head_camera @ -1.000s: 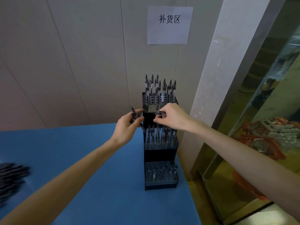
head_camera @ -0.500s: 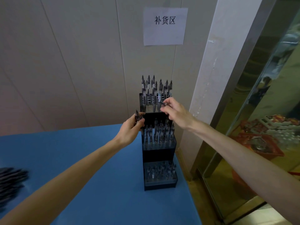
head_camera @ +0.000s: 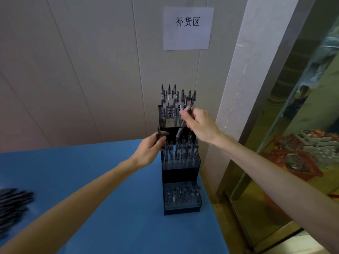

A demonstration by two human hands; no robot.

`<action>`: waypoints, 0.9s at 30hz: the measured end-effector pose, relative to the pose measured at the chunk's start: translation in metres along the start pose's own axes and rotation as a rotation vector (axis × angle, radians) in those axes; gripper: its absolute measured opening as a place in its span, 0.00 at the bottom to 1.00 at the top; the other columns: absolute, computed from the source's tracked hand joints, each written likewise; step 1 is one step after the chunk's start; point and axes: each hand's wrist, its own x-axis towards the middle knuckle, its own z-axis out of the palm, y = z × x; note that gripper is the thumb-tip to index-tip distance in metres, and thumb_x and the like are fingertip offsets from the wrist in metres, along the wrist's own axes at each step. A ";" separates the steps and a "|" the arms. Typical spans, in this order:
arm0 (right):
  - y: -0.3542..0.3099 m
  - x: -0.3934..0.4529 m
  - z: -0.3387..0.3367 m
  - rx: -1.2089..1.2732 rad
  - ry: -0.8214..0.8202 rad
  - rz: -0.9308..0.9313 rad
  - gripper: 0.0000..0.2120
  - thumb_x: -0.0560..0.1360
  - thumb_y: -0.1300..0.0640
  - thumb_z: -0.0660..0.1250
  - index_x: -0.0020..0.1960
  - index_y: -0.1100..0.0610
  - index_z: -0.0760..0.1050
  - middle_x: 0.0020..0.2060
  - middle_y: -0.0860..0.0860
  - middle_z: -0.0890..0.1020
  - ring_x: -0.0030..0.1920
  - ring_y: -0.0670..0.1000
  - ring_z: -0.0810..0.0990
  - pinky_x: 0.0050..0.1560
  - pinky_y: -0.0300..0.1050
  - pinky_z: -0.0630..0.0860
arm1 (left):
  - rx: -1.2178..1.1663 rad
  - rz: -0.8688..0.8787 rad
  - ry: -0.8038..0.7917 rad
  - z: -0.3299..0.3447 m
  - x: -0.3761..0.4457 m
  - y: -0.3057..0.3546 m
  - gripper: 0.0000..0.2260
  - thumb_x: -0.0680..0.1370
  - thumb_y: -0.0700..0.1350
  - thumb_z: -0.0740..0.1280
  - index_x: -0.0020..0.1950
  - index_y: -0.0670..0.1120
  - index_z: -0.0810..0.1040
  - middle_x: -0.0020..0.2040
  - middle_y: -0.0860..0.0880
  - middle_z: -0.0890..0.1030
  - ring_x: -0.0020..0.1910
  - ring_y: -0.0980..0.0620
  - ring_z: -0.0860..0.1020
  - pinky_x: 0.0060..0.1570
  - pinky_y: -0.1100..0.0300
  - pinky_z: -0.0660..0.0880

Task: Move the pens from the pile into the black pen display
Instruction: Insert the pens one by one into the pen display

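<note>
Right hand (head_camera: 199, 125) pinches one pen (head_camera: 184, 119) mid-barrel, tip angled down just below its fingers toward the top tier of the black pen display (head_camera: 180, 173). Left hand (head_camera: 151, 150) grips probably two spare pens (head_camera: 159, 134) poking up above its fingers. Pens: light, stiff, slick plastic; hold mid-barrel. Pile (head_camera: 12, 206) well behind left wrist.

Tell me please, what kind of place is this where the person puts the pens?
Probably a shop's restocking corner or stockroom. A paper sign on the wall reads 补货区, "restocking area". A tiered black pen display stands on a blue table, with a pile of pens waiting at the left edge.
</note>
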 end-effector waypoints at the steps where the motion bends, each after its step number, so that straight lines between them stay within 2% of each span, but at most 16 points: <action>1: 0.003 0.000 0.002 -0.003 -0.040 0.019 0.17 0.85 0.50 0.60 0.44 0.60 0.74 0.31 0.56 0.77 0.27 0.49 0.71 0.29 0.44 0.70 | 0.019 0.002 -0.018 0.000 -0.001 0.001 0.12 0.87 0.48 0.56 0.67 0.50 0.75 0.42 0.53 0.78 0.41 0.61 0.77 0.42 0.72 0.71; 4: 0.011 -0.001 0.008 -0.084 -0.129 0.059 0.12 0.83 0.48 0.63 0.48 0.55 0.78 0.33 0.51 0.81 0.29 0.49 0.77 0.31 0.45 0.74 | 0.041 -0.023 -0.067 0.001 0.000 0.002 0.14 0.87 0.48 0.56 0.70 0.50 0.74 0.44 0.55 0.78 0.46 0.57 0.79 0.43 0.73 0.72; 7: 0.015 -0.003 0.017 -0.182 -0.170 0.061 0.14 0.81 0.44 0.65 0.47 0.53 0.80 0.33 0.50 0.82 0.30 0.49 0.78 0.30 0.45 0.75 | 0.045 -0.069 -0.086 0.000 0.004 0.002 0.17 0.87 0.50 0.56 0.75 0.51 0.70 0.45 0.57 0.78 0.46 0.58 0.79 0.46 0.66 0.73; 9: 0.016 -0.005 0.022 -0.218 -0.190 0.064 0.13 0.80 0.44 0.67 0.45 0.52 0.81 0.31 0.48 0.81 0.28 0.45 0.77 0.30 0.40 0.69 | 0.035 -0.098 -0.109 0.000 0.005 0.005 0.18 0.87 0.50 0.55 0.77 0.51 0.68 0.45 0.56 0.77 0.44 0.58 0.77 0.44 0.71 0.72; 11: 0.015 -0.005 0.024 -0.244 -0.201 0.055 0.12 0.80 0.46 0.68 0.44 0.52 0.81 0.31 0.47 0.81 0.30 0.44 0.77 0.32 0.39 0.69 | -0.003 -0.127 -0.129 0.000 0.007 0.011 0.16 0.87 0.48 0.54 0.75 0.51 0.69 0.43 0.54 0.76 0.42 0.57 0.75 0.40 0.74 0.70; 15: 0.012 -0.003 0.026 -0.245 -0.211 0.054 0.12 0.79 0.47 0.69 0.40 0.51 0.79 0.41 0.49 0.80 0.41 0.50 0.79 0.41 0.48 0.76 | -0.050 -0.225 -0.146 0.001 0.010 0.019 0.13 0.87 0.47 0.54 0.70 0.50 0.72 0.42 0.52 0.75 0.38 0.57 0.72 0.32 0.72 0.68; 17: 0.010 -0.003 0.027 -0.214 -0.224 0.077 0.13 0.79 0.47 0.69 0.41 0.53 0.81 0.40 0.52 0.81 0.39 0.51 0.79 0.40 0.49 0.75 | -0.041 -0.240 -0.151 0.001 0.010 0.020 0.13 0.87 0.48 0.53 0.69 0.51 0.71 0.43 0.52 0.75 0.37 0.57 0.72 0.34 0.68 0.67; 20: 0.009 -0.005 0.028 -0.150 -0.211 0.102 0.10 0.80 0.48 0.69 0.47 0.53 0.85 0.36 0.52 0.84 0.35 0.50 0.80 0.37 0.48 0.74 | -0.050 -0.264 -0.161 0.001 0.010 0.020 0.16 0.87 0.53 0.52 0.69 0.49 0.72 0.46 0.52 0.75 0.38 0.57 0.74 0.44 0.59 0.68; 24: 0.014 -0.007 0.029 -0.139 -0.186 0.128 0.08 0.78 0.49 0.72 0.53 0.52 0.84 0.42 0.47 0.85 0.41 0.48 0.83 0.46 0.51 0.81 | -0.049 -0.286 -0.176 0.000 0.010 0.021 0.22 0.86 0.57 0.50 0.71 0.47 0.72 0.45 0.56 0.74 0.42 0.56 0.76 0.48 0.55 0.68; 27: 0.018 -0.010 0.028 -0.171 -0.180 0.132 0.11 0.76 0.50 0.74 0.56 0.52 0.82 0.43 0.49 0.84 0.42 0.49 0.83 0.46 0.54 0.82 | -0.034 -0.287 -0.184 -0.001 0.011 0.019 0.24 0.86 0.60 0.49 0.72 0.48 0.73 0.48 0.54 0.75 0.43 0.56 0.77 0.54 0.51 0.68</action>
